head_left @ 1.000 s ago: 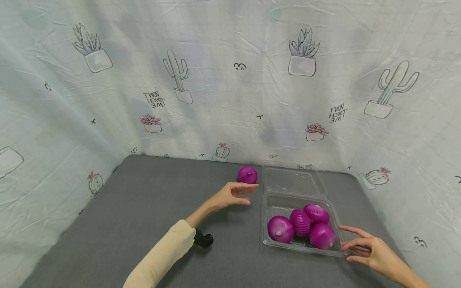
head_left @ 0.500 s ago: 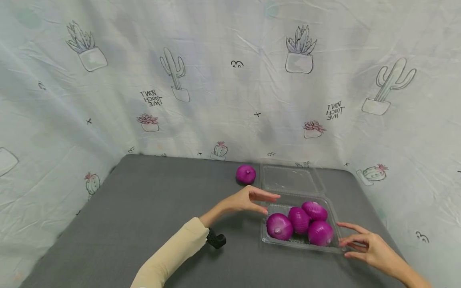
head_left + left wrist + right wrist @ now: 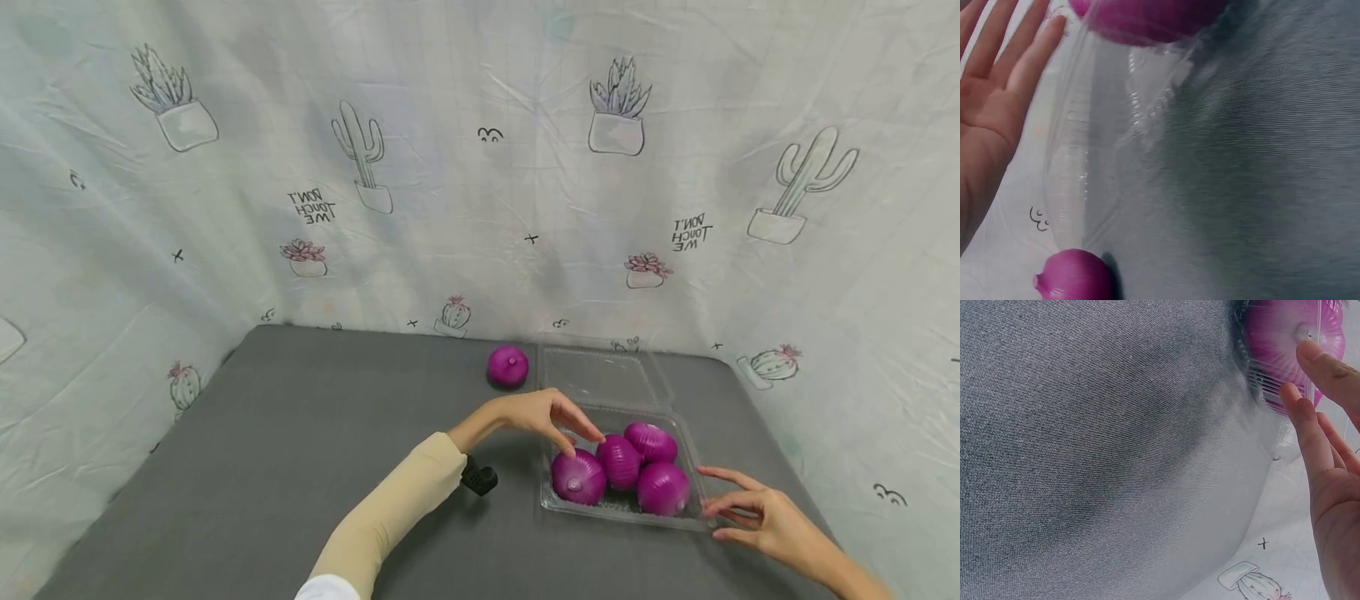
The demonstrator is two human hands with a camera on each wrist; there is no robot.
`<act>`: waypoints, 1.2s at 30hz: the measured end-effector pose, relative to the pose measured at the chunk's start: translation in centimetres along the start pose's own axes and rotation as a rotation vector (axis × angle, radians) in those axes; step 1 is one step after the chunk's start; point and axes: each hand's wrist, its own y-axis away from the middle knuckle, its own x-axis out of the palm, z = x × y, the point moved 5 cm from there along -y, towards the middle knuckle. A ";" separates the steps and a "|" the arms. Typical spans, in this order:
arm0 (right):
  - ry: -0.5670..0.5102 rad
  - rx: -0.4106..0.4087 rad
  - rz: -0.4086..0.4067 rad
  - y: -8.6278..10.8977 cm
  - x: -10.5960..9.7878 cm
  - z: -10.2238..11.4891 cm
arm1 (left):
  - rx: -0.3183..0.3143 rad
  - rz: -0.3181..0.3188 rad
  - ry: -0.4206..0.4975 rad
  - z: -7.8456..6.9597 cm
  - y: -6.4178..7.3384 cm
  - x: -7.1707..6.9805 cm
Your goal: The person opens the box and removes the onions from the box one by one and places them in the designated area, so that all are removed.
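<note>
A clear plastic clamshell box point(image 3: 592, 512) lies unlatched on the grey table, its lid folded back. Several purple onions point(image 3: 664, 489) sit in it. My left hand point(image 3: 536, 412) reaches over the box's left side, thumb and fingers apart, just above the front-left onion point(image 3: 577, 477); whether it touches that onion I cannot tell. The left wrist view shows the palm point(image 3: 988, 112) with fingers extended. At the box's right front corner is my right hand point(image 3: 765, 512), fingers loosely spread, fingertips at the wall. In the right wrist view the thumb and fingertips point(image 3: 1297, 400) appear against the clear plastic.
Another purple onion point(image 3: 507, 367) stands on the table behind my left hand, left of the open lid point(image 3: 600, 375). A black wrist-worn device point(image 3: 480, 477) hangs under the left wrist. A cactus-print curtain point(image 3: 450, 167) surrounds the grey table point(image 3: 322, 400).
My left hand has moved right, from beside the lone onion to over the onions in the box. The right hand stays at the box's corner.
</note>
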 end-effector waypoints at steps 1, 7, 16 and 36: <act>-0.003 -0.006 -0.002 0.0 0.0 0.0 | -0.032 0.021 -0.006 0.1 -0.3 0.0; -0.004 -0.028 -0.012 0.1 0.1 -0.2 | -0.199 0.168 0.018 0.4 -1.8 0.5; -0.015 -0.020 -0.013 0.2 0.2 -0.2 | -0.314 0.322 -0.085 1.0 -2.5 1.5; -0.005 0.021 -0.012 0.0 0.4 -0.1 | -0.449 0.284 -0.312 1.9 -3.1 2.4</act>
